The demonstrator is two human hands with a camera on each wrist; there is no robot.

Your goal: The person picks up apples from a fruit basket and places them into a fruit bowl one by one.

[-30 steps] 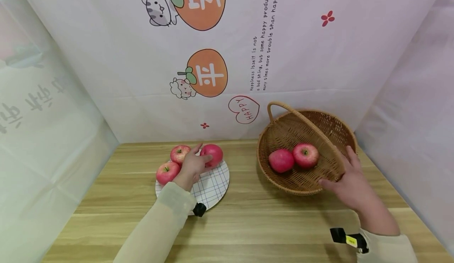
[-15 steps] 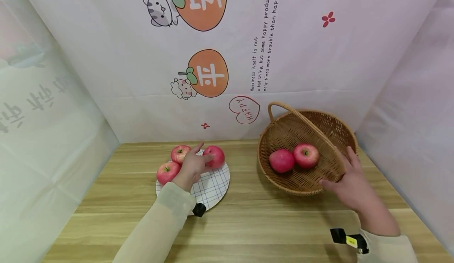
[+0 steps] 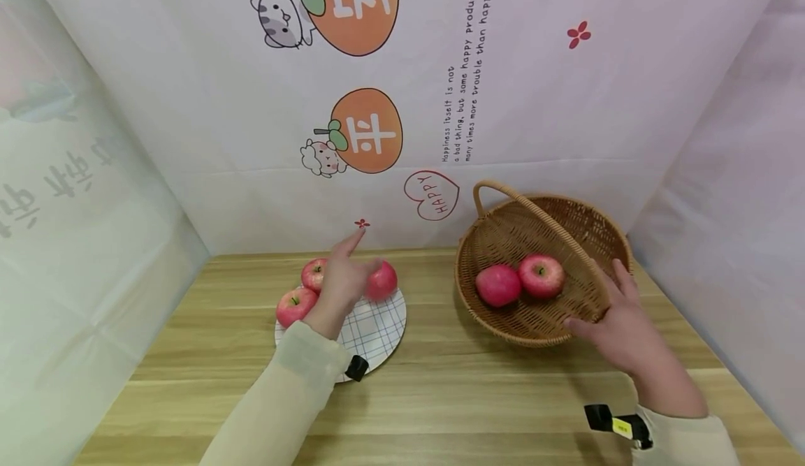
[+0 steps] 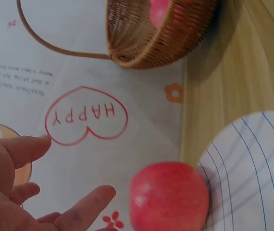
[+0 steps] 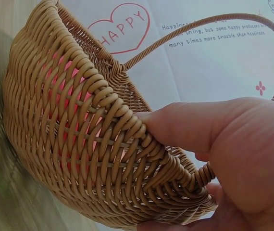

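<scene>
Above the round checked plate (image 3: 377, 337), my left hand (image 3: 342, 281) hovers with fingers spread and holds nothing. A red apple (image 3: 382, 282) sits on the plate's far right, just past the thumb; the left wrist view shows that apple (image 4: 169, 197) apart from the fingers (image 4: 86, 207). Two more apples are at the plate's left, one red-yellow (image 3: 295, 307) and one behind it (image 3: 312, 275) partly covered by the hand. My right hand (image 3: 622, 330) grips the wicker basket (image 3: 585, 225) at its right rim by the handle's base, thumb over the edge (image 5: 168, 125). Two apples (image 3: 499, 285) lie inside the basket.
A wooden table (image 3: 434, 396) carries plate and basket. Behind it stands a white printed cloth backdrop (image 3: 264, 207), close to the basket's far side. The arched basket handle (image 3: 534, 207) rises over the opening.
My left hand has let go of the apple and risen, fingers spreading. That apple has shifted slightly right on the plate. The right hand and basket stay put.
</scene>
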